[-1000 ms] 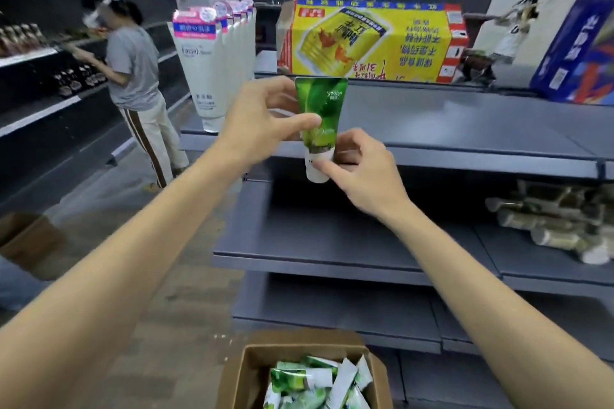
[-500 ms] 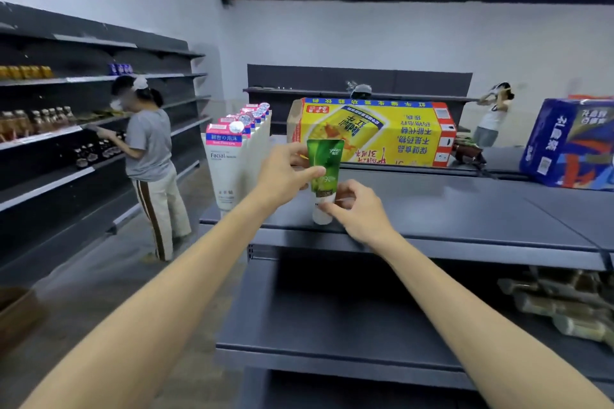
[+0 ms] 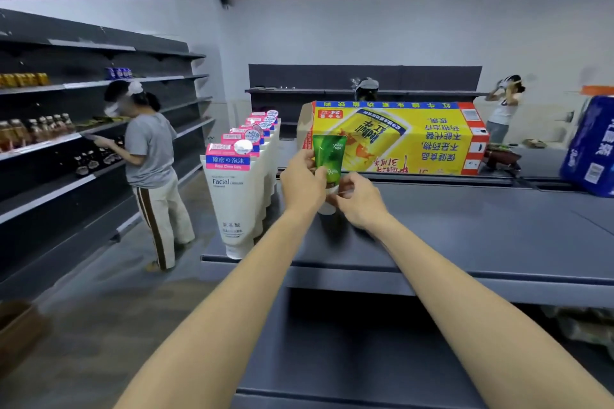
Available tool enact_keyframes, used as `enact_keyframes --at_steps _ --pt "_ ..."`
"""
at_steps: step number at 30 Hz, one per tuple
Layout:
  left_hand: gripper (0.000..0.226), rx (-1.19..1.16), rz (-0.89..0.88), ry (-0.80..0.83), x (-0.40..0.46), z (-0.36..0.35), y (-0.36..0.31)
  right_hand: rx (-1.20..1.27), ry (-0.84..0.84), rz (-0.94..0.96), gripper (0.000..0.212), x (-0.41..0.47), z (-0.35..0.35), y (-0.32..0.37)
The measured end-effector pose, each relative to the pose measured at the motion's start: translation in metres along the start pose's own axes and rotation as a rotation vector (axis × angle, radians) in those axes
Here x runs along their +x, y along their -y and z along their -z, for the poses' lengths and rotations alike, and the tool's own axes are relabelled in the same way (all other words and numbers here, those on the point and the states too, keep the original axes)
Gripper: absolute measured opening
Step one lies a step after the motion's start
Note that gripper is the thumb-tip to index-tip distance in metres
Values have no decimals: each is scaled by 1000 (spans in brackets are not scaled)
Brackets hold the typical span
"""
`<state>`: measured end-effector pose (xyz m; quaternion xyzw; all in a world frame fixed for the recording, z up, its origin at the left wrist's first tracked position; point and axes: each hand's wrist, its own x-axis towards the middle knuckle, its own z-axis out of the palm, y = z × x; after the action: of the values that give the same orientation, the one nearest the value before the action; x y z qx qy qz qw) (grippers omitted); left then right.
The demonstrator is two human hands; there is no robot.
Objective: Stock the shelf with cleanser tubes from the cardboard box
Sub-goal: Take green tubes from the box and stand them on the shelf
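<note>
A green cleanser tube (image 3: 329,156) with a white cap stands cap-down on the grey top shelf (image 3: 465,229). My left hand (image 3: 304,181) grips its left side at mid-height. My right hand (image 3: 358,201) pinches its lower part near the cap, which is partly hidden by my fingers. A row of white cleanser tubes with pink tops (image 3: 237,183) stands upright along the shelf's left end, just left of my left hand. The cardboard box is out of view.
A long yellow drink carton (image 3: 398,138) lies behind the green tube. A blue carton (image 3: 589,146) sits at the shelf's right. A person (image 3: 149,156) stands at the dark shelving (image 3: 50,143) on the left. Another person (image 3: 505,106) stands far right.
My view lifted from the box on the floor up to the top shelf. Both hands carried the green tube forward and lowered it until its cap rests on the shelf.
</note>
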<state>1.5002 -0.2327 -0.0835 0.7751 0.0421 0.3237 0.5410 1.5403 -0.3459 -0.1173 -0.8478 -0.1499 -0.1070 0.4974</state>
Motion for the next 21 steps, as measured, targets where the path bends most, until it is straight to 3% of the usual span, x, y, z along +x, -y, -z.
enact_keyframes --at_steps 4,8,13,21 --pt "41 -54 103 32 32 -11 5 13 2 -7 32 36 -9 -8" --pt "36 -40 130 -29 53 -21 12 60 26 0 31 66 -18 -17" --pt "24 -91 102 -110 66 -39 17 68 46 45 18 94 -25 -19" --pt "33 -208 30 -168 81 -51 34 65 18 76 7 116 -38 -28"
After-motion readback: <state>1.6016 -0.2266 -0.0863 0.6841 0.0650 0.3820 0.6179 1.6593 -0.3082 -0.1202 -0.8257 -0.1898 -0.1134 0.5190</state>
